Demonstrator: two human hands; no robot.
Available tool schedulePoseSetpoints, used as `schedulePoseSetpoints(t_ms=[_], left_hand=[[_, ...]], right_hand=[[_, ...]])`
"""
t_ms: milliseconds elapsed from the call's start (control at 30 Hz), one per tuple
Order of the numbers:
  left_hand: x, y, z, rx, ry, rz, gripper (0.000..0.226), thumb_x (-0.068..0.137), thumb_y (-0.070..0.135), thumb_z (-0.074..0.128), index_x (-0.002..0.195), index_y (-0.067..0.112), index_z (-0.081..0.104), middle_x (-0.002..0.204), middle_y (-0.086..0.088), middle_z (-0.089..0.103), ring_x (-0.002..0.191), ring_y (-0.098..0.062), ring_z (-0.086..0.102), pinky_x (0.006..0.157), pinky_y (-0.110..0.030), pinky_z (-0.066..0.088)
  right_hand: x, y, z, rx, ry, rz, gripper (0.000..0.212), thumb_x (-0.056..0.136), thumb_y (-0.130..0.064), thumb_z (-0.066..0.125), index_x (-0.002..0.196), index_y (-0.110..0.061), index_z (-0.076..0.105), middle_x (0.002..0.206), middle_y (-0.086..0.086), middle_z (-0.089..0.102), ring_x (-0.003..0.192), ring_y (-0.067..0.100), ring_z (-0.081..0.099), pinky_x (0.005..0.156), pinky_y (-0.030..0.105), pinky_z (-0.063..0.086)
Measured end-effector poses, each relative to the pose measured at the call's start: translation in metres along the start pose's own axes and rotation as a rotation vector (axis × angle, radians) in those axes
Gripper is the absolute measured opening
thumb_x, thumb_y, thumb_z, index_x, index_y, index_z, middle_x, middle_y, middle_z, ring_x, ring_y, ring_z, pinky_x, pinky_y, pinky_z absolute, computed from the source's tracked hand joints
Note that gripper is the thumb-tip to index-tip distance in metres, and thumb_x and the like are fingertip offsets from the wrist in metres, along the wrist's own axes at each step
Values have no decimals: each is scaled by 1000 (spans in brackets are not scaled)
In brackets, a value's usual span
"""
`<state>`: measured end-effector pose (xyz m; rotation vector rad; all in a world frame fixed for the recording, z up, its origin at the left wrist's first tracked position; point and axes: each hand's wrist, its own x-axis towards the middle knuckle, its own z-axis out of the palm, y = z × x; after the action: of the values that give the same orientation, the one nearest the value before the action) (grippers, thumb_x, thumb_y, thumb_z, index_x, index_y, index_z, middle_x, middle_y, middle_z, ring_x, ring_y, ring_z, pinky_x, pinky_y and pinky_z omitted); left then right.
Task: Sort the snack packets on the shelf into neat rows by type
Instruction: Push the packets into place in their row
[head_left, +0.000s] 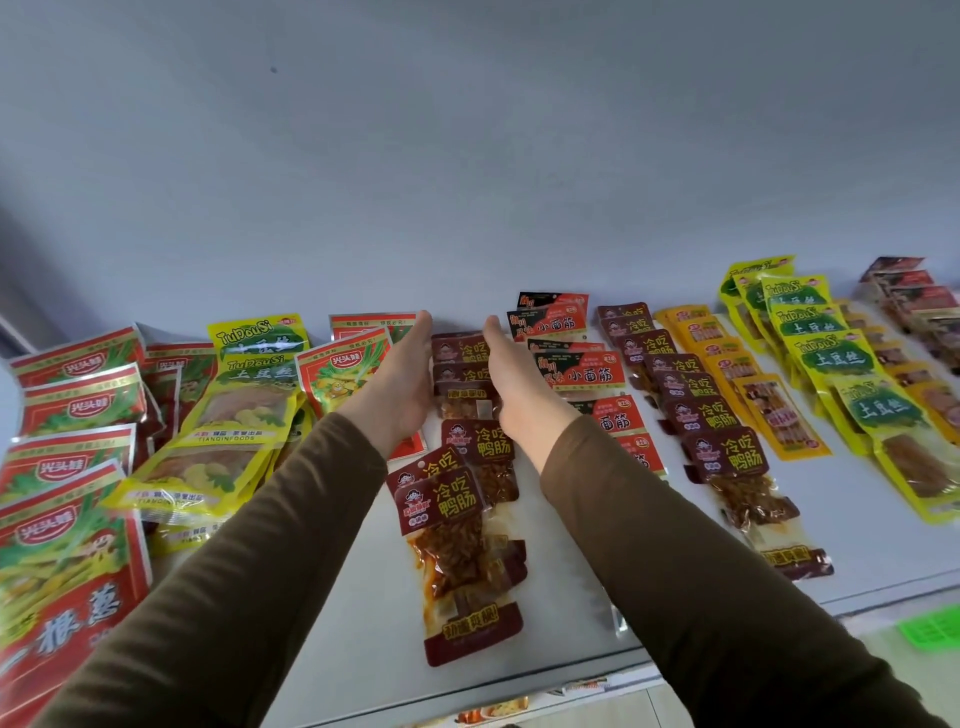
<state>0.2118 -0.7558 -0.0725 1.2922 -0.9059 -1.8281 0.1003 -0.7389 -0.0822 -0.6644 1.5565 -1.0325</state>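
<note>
Both your hands lie flat and straight-fingered on the shelf. Your left hand and right hand flank the row of dark red packets, holding nothing.

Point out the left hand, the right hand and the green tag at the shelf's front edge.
left hand (397, 371), head view, on its back.
right hand (511, 374), head view, on its back.
green tag (932, 630), head view, on its middle.

The snack packets are glossy plastic film, and some have a clear window that shows the food. The shelf looks smooth and matt, painted pale grey. The sleeves are soft matt cloth, olive brown.
</note>
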Motion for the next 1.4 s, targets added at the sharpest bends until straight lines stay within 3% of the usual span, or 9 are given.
schedulePoseSetpoints(t_ms=[133, 267, 367, 467, 667, 767, 1033, 1233, 1400], left_hand=[[-9, -4, -2, -29, -65, -27, 70, 104, 61, 32, 146, 8, 49, 110, -7, 72, 102, -23, 69, 105, -47, 48], [-38, -2, 6, 161, 22, 120, 57, 108, 53, 26, 143, 15, 51, 118, -3, 60, 140, -32, 47, 104, -39, 43], [-73, -13, -7, 249, 25, 193, 49, 101, 67, 31, 131, 38, 57, 129, 12, 65, 119, -7, 63, 81, -20, 47], [-105, -43, -26, 385, 61, 280, 63, 94, 76, 34, 148, 46, 42, 146, 24, 46, 132, 0, 40, 106, -23, 33], [-147, -117, -41, 138, 67, 250, 65, 91, 60, 47, 153, 52, 30, 141, 38, 42, 130, 20, 35, 100, -14, 25], [-143, -127, -28, 90, 62, 226, 43, 103, 47, 41, 144, 55, 31, 109, 50, 54, 99, 37, 42, 82, -3, 35], [-140, -121, -6, 123, -53, 255, 48, 99, 67, 36, 146, 56, 33, 133, 38, 56, 128, 13, 48, 106, -23, 36], [-139, -129, -13, 133, -1, 229, 56, 99, 64, 32, 152, 51, 26, 133, 47, 45, 125, 25, 39, 107, -14, 28], [-88, -146, -32, 76, 75, 35, 46, 109, 41, 34, 139, 11, 53, 159, -11, 41, 143, -32, 43, 116, -47, 34]], right_hand=[[-9, 4, -2, 27, 2, -23, 64, 103, -64, 28, 140, -18, 51, 114, 7, 66, 102, 21, 65, 84, 36, 55], [-26, 6, -11, 54, -15, -52, 55, 103, -64, 30, 130, -23, 55, 111, 3, 67, 102, 20, 66, 96, 43, 54], [-54, 18, -28, 58, -83, -114, 33, 105, -53, 39, 122, -31, 56, 98, -14, 62, 86, 1, 59, 75, 26, 49], [-79, 48, -43, -2, -144, -202, 46, 102, -46, 52, 145, -32, 46, 128, -19, 58, 117, 0, 53, 98, 29, 44], [-108, 100, -54, -7, -173, -215, 48, 103, -28, 58, 148, -35, 44, 143, -19, 55, 122, -8, 54, 97, 21, 45], [-109, 106, -45, -24, -157, -228, 59, 99, -39, 63, 152, -39, 38, 153, -17, 45, 138, 2, 44, 118, 41, 37], [-113, 103, -45, -46, -138, -209, 68, 91, -71, 47, 153, -48, 32, 157, -18, 40, 144, 8, 36, 122, 48, 28], [-119, 107, -59, 11, -80, -226, 46, 105, -52, 36, 150, -49, 33, 144, -29, 37, 140, -2, 30, 117, 30, 24], [-132, 124, -60, -28, -138, -217, 49, 96, -66, 37, 143, -55, 35, 147, -30, 43, 134, -12, 39, 111, 22, 40]])
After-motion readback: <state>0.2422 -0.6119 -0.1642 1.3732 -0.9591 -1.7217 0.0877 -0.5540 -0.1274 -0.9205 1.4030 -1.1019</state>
